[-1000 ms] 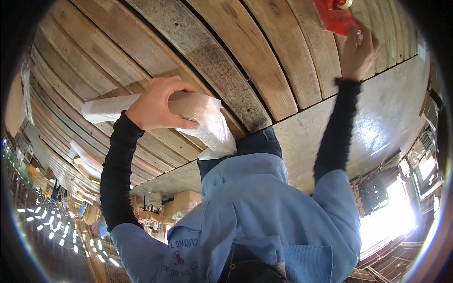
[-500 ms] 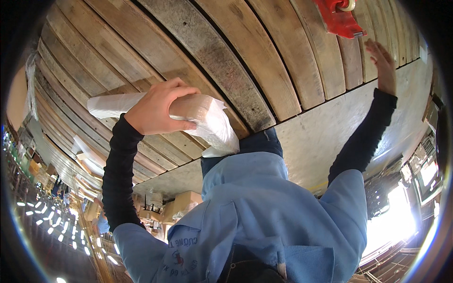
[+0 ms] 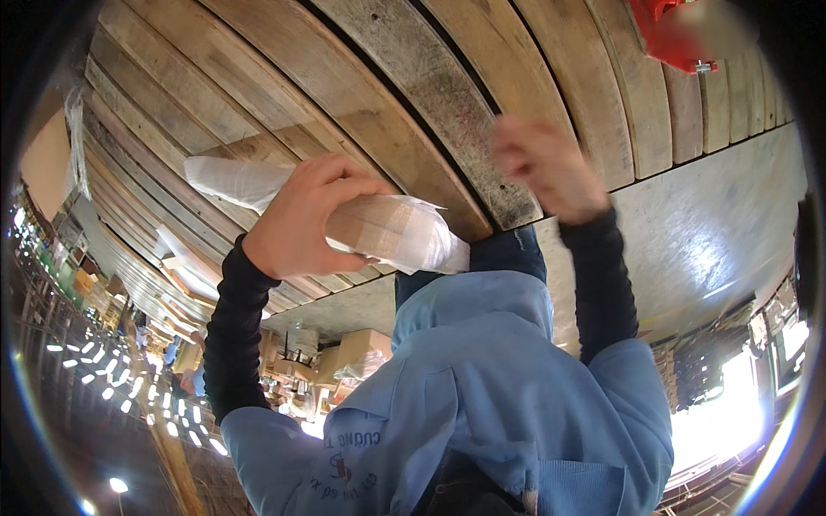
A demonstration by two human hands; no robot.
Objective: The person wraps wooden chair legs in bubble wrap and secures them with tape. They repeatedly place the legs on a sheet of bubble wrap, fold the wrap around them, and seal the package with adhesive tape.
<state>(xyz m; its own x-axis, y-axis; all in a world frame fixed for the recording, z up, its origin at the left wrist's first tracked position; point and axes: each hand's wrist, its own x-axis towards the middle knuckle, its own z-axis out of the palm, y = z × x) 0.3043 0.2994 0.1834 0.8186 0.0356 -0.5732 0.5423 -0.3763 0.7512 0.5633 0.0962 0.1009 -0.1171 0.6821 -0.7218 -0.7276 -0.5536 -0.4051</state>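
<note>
The bundle (image 3: 389, 229), long and wrapped in thin, translucent white sheeting with tan showing through, slants over the table (image 3: 422, 95), its crumpled end reaching past the near edge, its other end pointing toward the left edge

The wrapped bundle (image 3: 391, 230) looks crinkly and shiny — like thin plastic. The boards (image 3: 422, 77) are worn, dull wood. The tape holder (image 3: 656, 34) looks smooth and glossy. The shirt (image 3: 482, 353) is matt cloth — the floor (image 3: 675, 215) shines.
</note>
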